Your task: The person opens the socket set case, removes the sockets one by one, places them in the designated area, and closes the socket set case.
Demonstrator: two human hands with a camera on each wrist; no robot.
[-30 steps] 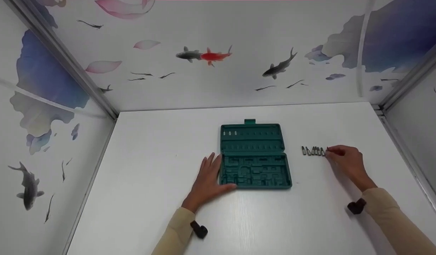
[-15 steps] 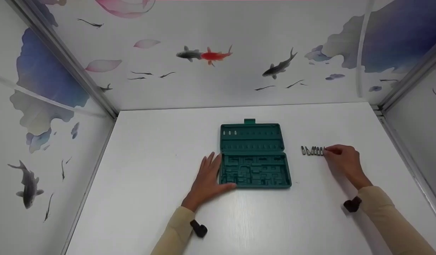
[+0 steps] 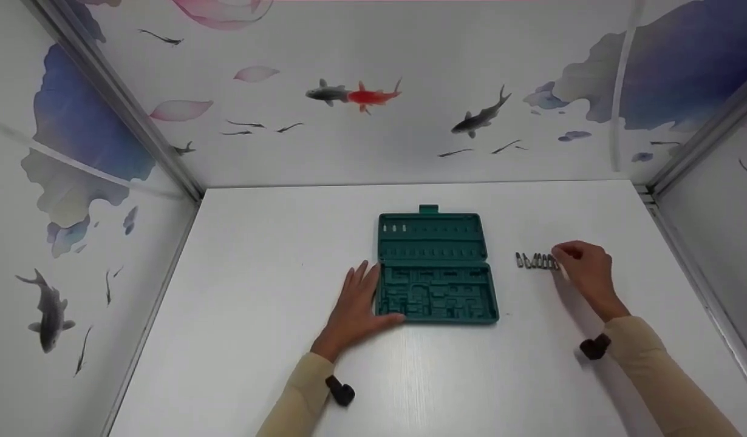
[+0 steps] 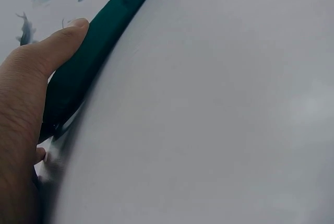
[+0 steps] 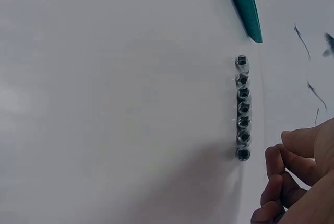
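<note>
A green plastic tool case (image 3: 434,262) lies open on the white table. My left hand (image 3: 356,309) rests at its left side with fingers straight, the thumb across the front left corner; in the left wrist view that thumb (image 4: 65,41) touches the case wall. To the right of the case several metal sockets (image 3: 545,261) stand upright in a row, their square holes facing up in the right wrist view. Right at the near end of this row is my right hand (image 3: 585,267), fingers loosely bent, with nothing seen between thumb and index finger.
White panels with painted fish (image 3: 373,97) and petals enclose the table (image 3: 276,255) at the back and sides. Three small pale marks (image 3: 394,229) show in the case lid, whose latch (image 3: 429,209) points to the back. The lower half has moulded recesses.
My right hand has shifted left and lifted slightly off the end of the row, letting go of the last socket, which now stands against the others. The left hand has stayed put.
</note>
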